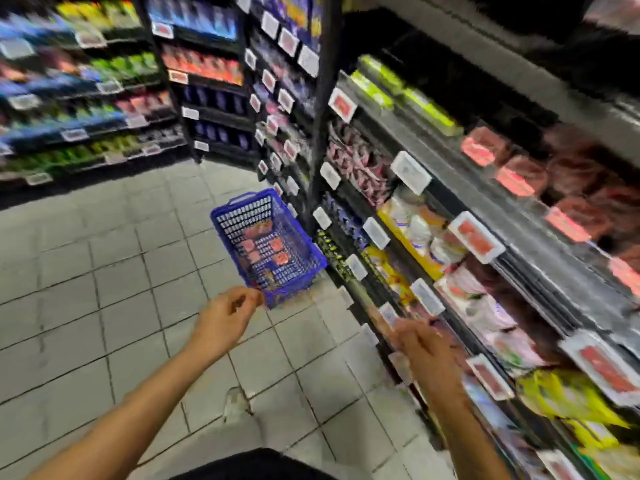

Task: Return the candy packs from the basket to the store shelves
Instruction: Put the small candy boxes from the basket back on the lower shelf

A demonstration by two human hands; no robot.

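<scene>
A blue plastic basket (304, 251) stands on the tiled floor against the foot of the shelves on the right. Several small pink-red candy packs (276, 244) lie on its bottom. My left hand (227, 311) hovers just short of the basket's near corner, fingers loosely curled with nothing visible in them. My right hand (420, 344) is smeared by motion at the front edge of a low shelf (367, 299), and I cannot make out whether it holds a pack.
Shelving full of bagged sweets (415, 226) and price tags (478, 237) runs along the right. More stocked shelves (90, 98) line the back left. Grey floor tiles (121, 289) lie between them. The whole view is motion-blurred.
</scene>
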